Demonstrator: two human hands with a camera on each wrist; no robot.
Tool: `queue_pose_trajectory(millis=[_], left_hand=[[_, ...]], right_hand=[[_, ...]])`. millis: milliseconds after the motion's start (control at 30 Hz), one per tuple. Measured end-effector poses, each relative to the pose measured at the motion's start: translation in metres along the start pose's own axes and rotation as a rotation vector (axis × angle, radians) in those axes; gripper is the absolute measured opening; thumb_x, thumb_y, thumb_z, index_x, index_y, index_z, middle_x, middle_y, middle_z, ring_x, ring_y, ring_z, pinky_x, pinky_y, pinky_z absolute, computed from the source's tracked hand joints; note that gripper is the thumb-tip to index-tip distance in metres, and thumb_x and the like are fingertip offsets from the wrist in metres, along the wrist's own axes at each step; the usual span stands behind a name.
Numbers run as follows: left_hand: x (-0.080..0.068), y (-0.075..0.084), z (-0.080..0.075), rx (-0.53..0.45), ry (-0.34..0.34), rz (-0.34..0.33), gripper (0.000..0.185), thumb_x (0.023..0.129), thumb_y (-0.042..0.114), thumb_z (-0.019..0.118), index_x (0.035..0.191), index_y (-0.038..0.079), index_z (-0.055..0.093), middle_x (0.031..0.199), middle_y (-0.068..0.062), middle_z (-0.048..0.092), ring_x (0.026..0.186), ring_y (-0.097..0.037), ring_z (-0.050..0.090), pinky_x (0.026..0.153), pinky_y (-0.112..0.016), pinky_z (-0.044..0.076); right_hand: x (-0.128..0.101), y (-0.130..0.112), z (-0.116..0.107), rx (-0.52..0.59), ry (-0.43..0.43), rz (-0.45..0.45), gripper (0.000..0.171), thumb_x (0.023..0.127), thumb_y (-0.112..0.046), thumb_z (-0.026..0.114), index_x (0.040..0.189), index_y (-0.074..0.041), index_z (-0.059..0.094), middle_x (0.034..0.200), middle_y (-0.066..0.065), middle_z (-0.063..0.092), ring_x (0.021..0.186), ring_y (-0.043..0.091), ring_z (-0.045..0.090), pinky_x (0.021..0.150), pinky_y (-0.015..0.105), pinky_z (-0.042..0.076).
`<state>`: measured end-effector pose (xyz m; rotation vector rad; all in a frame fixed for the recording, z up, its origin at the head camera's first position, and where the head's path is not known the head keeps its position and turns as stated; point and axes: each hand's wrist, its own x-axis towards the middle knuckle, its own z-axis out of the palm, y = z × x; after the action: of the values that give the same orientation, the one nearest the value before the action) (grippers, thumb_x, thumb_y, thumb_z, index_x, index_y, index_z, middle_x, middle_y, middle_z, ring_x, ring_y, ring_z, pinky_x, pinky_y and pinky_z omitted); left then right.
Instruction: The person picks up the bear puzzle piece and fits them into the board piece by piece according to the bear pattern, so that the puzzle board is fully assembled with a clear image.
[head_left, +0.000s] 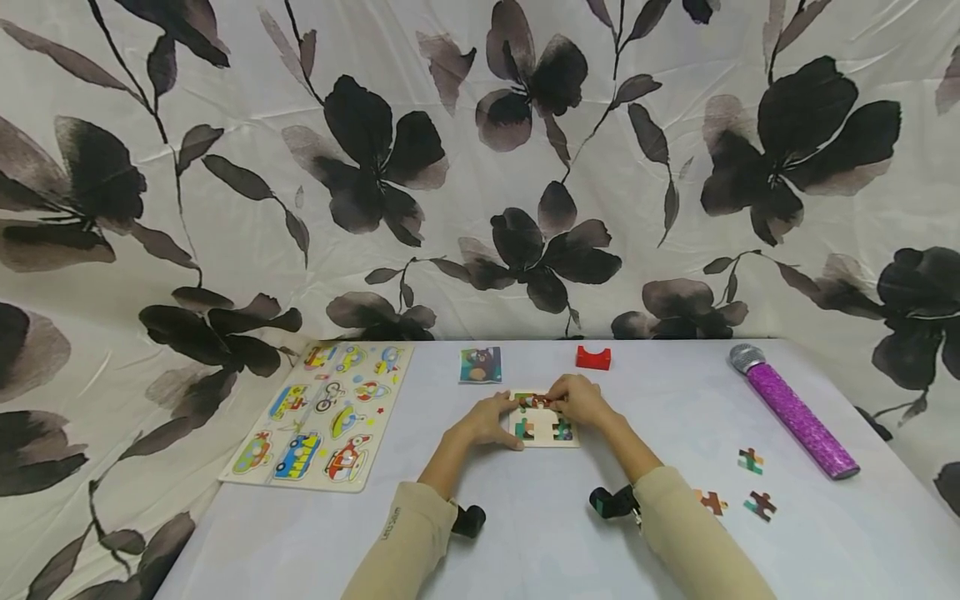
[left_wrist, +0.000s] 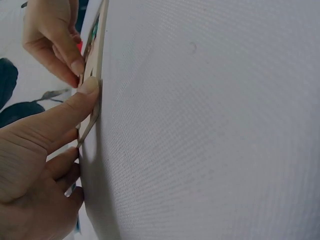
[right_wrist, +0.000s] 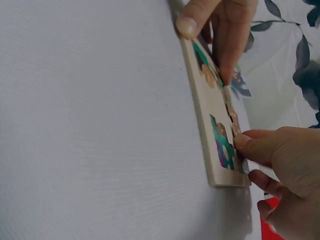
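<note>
A small wooden jigsaw board (head_left: 543,442) lies flat in the middle of the table, with colourful pieces set along its top and in both lower corners. My left hand (head_left: 486,419) holds its left side, thumb (left_wrist: 89,86) on the near edge and fingers reaching the far edge. At the upper right of the board, my right hand (head_left: 583,402) pinches a puzzle piece at the top row; the fingertips (right_wrist: 243,140) partly hide it. Loose puzzle pieces lie to the right: one (head_left: 750,460) farther back, another (head_left: 761,505) nearer, and a third (head_left: 709,502) beside the right sleeve.
A vehicle-picture board (head_left: 318,421) lies at the left. Behind the jigsaw are a bear picture card (head_left: 480,367) and a red notched block (head_left: 593,359). A glittery pink microphone (head_left: 802,417) lies at the right. Floral cloth (head_left: 465,183) hangs behind the white table (head_left: 540,542).
</note>
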<state>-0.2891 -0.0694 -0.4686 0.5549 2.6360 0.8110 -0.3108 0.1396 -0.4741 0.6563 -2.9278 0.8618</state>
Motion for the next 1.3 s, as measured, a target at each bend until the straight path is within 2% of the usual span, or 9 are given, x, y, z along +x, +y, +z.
queue_pose_trajectory(millis=[233, 400, 533, 833, 1000, 1167, 1300], left_hand=[[-0.0022, 0.0012, -0.0005, -0.012, 0.004, -0.001, 0.080, 0.064, 0.030, 0.079, 0.131, 0.006, 0.043, 0.143, -0.012, 0.026, 0.132, -0.031, 0.019, 0.106, -0.045, 0.018], [-0.0033, 0.0011, -0.0001, -0.001, -0.002, 0.003, 0.080, 0.065, 0.031, 0.078, 0.131, 0.006, 0.043, 0.144, -0.012, 0.025, 0.132, -0.031, 0.018, 0.106, -0.045, 0.018], [-0.0032, -0.0003, -0.0008, 0.001, -0.001, 0.001, 0.080, 0.065, 0.032, 0.078, 0.132, 0.007, 0.042, 0.144, -0.011, 0.025, 0.132, -0.030, 0.018, 0.106, -0.045, 0.018], [-0.0032, 0.0000, -0.0021, 0.001, -0.003, 0.016, 0.080, 0.065, 0.030, 0.078, 0.132, 0.006, 0.042, 0.144, -0.013, 0.024, 0.132, -0.032, 0.017, 0.106, -0.046, 0.017], [-0.0031, 0.0004, -0.0013, 0.014, -0.005, 0.019, 0.080, 0.065, 0.031, 0.078, 0.132, 0.006, 0.042, 0.144, -0.013, 0.024, 0.132, -0.032, 0.017, 0.106, -0.046, 0.017], [-0.0021, -0.0006, 0.0000, -0.002, -0.002, 0.015, 0.080, 0.065, 0.031, 0.078, 0.131, 0.006, 0.043, 0.144, -0.012, 0.024, 0.132, -0.030, 0.018, 0.106, -0.045, 0.017], [-0.0019, -0.0012, 0.0003, -0.011, 0.010, 0.008, 0.081, 0.064, 0.031, 0.079, 0.132, 0.006, 0.042, 0.144, -0.012, 0.025, 0.132, -0.030, 0.019, 0.106, -0.044, 0.018]], right_hand=[[-0.0030, -0.0020, 0.0010, 0.016, 0.009, 0.038, 0.015, 0.077, -0.012, 0.067, 0.091, -0.010, 0.072, 0.095, 0.007, 0.058, 0.091, 0.026, 0.052, 0.072, 0.050, 0.039], [-0.0037, 0.0024, 0.0034, 0.026, -0.008, 0.031, 0.021, 0.078, -0.024, 0.068, 0.093, -0.010, 0.072, 0.096, 0.005, 0.056, 0.094, 0.024, 0.049, 0.075, 0.051, 0.039], [-0.0031, 0.0008, 0.0052, 0.016, 0.022, 0.028, 0.024, 0.075, -0.030, 0.070, 0.089, -0.010, 0.073, 0.095, 0.004, 0.056, 0.092, 0.023, 0.050, 0.074, 0.051, 0.039], [0.0002, -0.0053, 0.0074, 0.012, 0.094, 0.095, 0.016, 0.072, -0.023, 0.073, 0.079, -0.009, 0.073, 0.085, 0.002, 0.061, 0.085, 0.020, 0.055, 0.074, 0.044, 0.045], [0.0002, -0.0022, 0.0061, 0.026, 0.084, 0.064, 0.015, 0.073, -0.021, 0.072, 0.078, -0.007, 0.073, 0.083, 0.002, 0.062, 0.085, 0.020, 0.055, 0.074, 0.040, 0.047], [-0.0030, 0.0026, 0.0038, 0.004, 0.055, 0.015, 0.014, 0.077, -0.018, 0.069, 0.086, -0.008, 0.073, 0.090, 0.004, 0.059, 0.088, 0.022, 0.054, 0.073, 0.045, 0.046], [-0.0041, 0.0041, 0.0044, 0.055, 0.095, 0.028, 0.016, 0.075, -0.015, 0.069, 0.087, -0.005, 0.072, 0.089, 0.007, 0.060, 0.086, 0.024, 0.055, 0.073, 0.044, 0.046]])
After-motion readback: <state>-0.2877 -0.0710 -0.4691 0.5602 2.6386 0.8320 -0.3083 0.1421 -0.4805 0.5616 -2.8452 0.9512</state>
